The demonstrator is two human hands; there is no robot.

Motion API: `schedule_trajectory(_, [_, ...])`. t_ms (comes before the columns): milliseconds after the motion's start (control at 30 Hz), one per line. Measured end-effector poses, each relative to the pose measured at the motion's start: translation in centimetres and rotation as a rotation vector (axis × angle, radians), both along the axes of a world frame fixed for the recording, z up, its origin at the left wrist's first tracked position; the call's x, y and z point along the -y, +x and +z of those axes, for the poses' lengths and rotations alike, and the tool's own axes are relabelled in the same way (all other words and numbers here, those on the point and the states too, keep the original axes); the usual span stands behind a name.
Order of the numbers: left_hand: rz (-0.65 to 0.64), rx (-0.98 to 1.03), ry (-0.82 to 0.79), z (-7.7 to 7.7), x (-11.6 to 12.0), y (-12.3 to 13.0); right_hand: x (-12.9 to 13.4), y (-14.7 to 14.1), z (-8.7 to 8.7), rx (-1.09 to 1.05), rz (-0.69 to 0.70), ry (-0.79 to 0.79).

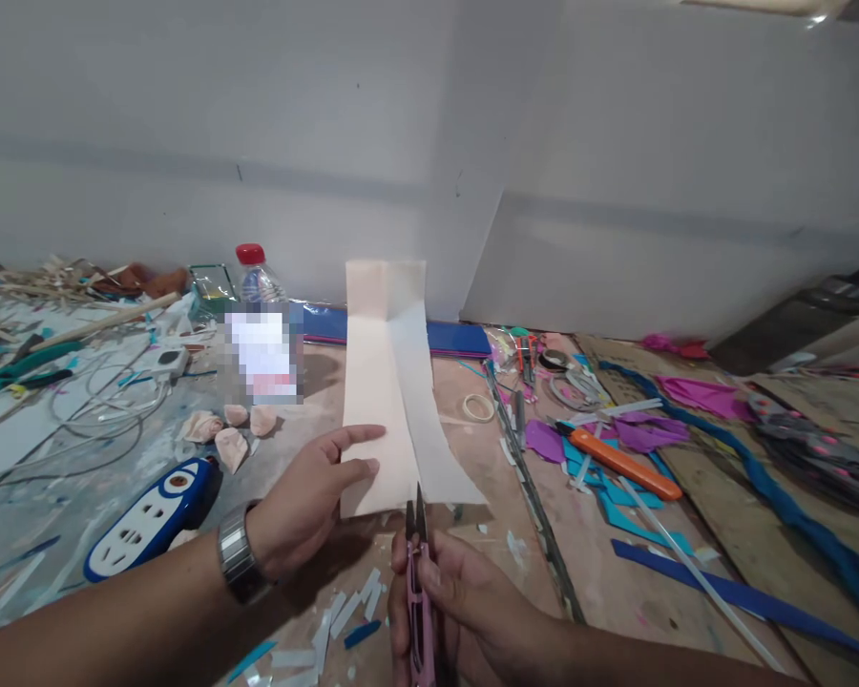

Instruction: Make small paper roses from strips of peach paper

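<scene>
A pale peach sheet of paper (372, 382) is pinched at its lower left side between the thumb and fingers of my left hand (322, 487). A long slit runs up the sheet from its lower edge, and the right-hand strip (429, 410) curls away to the right. Its upper part stays in one piece, with a crease down the middle. My right hand (450, 592) is closed around a pair of pink-handled thread snips (419, 611). Their blades point up at the bottom of the slit, slightly apart. Thin paper scraps (344, 615) lie below.
At left are a power strip (150, 520), peach petal-like pieces (233, 444) and pliers (32, 367). A red-capped bottle (258, 272) stands behind. On the right lie an orange utility knife (622, 463), a tape roll (478, 408) and coloured scraps (637, 515). A wall (372, 114) rises behind.
</scene>
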State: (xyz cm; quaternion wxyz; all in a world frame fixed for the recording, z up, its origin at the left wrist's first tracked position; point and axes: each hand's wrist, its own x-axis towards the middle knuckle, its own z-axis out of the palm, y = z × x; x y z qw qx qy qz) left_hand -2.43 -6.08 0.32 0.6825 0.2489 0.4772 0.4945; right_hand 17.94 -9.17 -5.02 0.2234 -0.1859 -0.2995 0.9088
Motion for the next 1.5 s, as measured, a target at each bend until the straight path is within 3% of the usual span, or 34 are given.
schedule_trajectory(267, [0.016,-0.056,0.066,-0.1,0.7,0.6,0.1,0.1,-0.4,-0.008,0.029,-0.007])
schedule_trajectory(533, [0.037,-0.089,0.022,-0.3,0.4,0.1,0.0,0.4,0.8,0.014,0.063,-0.078])
schedule_trajectory(867, [0.016,-0.163,0.090,-0.1,0.4,-0.3,0.2,0.4,1.4,-0.008,0.120,-0.142])
schedule_trajectory(1500, [0.020,-0.354,0.199,-0.8,0.7,-0.3,-0.3,0.7,2.7,0.060,0.058,-0.101])
